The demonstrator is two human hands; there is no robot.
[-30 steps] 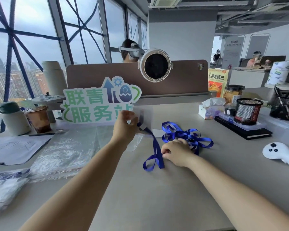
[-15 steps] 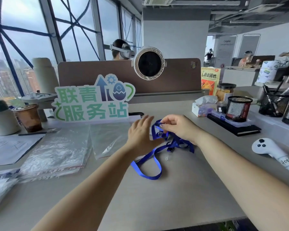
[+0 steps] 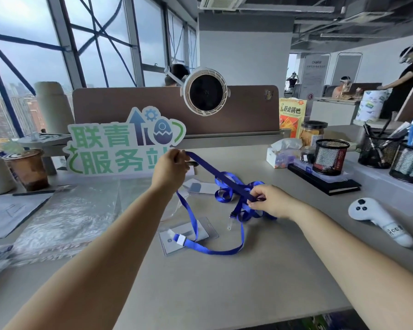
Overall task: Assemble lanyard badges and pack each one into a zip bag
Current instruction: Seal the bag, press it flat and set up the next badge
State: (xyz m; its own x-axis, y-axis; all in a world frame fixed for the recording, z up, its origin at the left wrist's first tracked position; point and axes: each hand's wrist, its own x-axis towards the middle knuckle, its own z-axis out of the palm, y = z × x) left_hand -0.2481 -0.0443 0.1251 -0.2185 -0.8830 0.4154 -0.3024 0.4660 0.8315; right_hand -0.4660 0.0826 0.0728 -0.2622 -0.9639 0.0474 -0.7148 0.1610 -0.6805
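Observation:
A blue lanyard [image 3: 212, 172] stretches between both hands above the grey desk [image 3: 224, 287]. My left hand [image 3: 171, 169] is raised and pinches one end of the strap. My right hand [image 3: 271, 202] pinches the strap lower, beside a tangle of further blue lanyards [image 3: 234, 189]. A loop of the strap hangs down onto the desk, with a white tab [image 3: 181, 239] lying on a clear badge holder [image 3: 188, 235]. A metal clip [image 3: 230, 222] dangles under my right hand. Clear zip bags [image 3: 65, 217] lie in a stack to the left.
A green-lettered sign [image 3: 119, 148] stands behind my left hand. A white controller [image 3: 379, 220] lies at right, with mesh pen cups [image 3: 330, 156], a black notebook [image 3: 329, 184] and a tissue box [image 3: 281, 156] behind. An iced drink cup [image 3: 26, 167] and papers [image 3: 7, 210] sit at left.
Both hands have drawn one lanyard out of the tangle; my left hand rose with its end while my right hand slid down to the right along the strap. A badge holder now shows on the desk.

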